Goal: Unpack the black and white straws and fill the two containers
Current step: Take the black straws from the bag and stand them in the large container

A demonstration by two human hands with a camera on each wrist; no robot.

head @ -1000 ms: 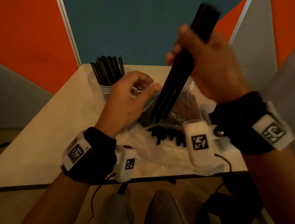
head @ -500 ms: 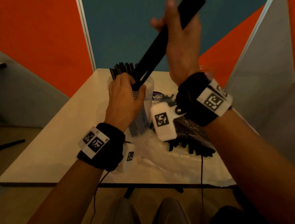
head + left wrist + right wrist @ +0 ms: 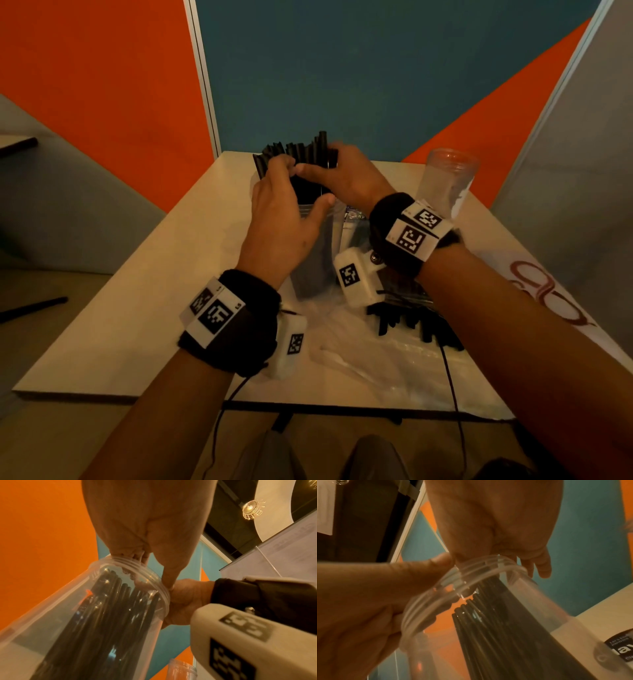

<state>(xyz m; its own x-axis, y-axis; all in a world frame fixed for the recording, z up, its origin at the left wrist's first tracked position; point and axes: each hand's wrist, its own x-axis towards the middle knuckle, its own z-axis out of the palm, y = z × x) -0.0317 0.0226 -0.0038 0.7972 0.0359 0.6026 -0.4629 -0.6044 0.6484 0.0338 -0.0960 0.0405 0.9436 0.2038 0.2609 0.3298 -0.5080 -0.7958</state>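
Black straws [image 3: 301,154], bunched and upright, gripped from both sides at the mouth of a clear plastic jar [image 3: 313,253]. Left hand [image 3: 281,219]: fingers [image 3: 279,164] curled over the bundle's left side above the threaded rim, thumb stretched across the front toward the right hand. Right hand [image 3: 346,181]: fingers [image 3: 310,169] curled round the bundle's right side, their tips meeting the left hand's fingers. Same grip confirmed in the left wrist view, left hand [image 3: 145,524] closed above the rim of the jar [image 3: 96,615], straws [image 3: 109,615] filling its inside, thumb touching the right hand [image 3: 185,601]. Right wrist view: right hand [image 3: 496,520] closed over the straw tops, straws [image 3: 488,622] fanned inside the jar [image 3: 530,601], left hand [image 3: 359,608] against the rim. Jar standing on a pale table [image 3: 154,274]. Second clear jar [image 3: 447,181] upright at the far right, well apart, no straws seen inside. More black straws in an opened clear packet [image 3: 411,318] just beside the first jar, under the right wrist. Crumpled clear plastic wrap [image 3: 376,370] spread along the near edge.
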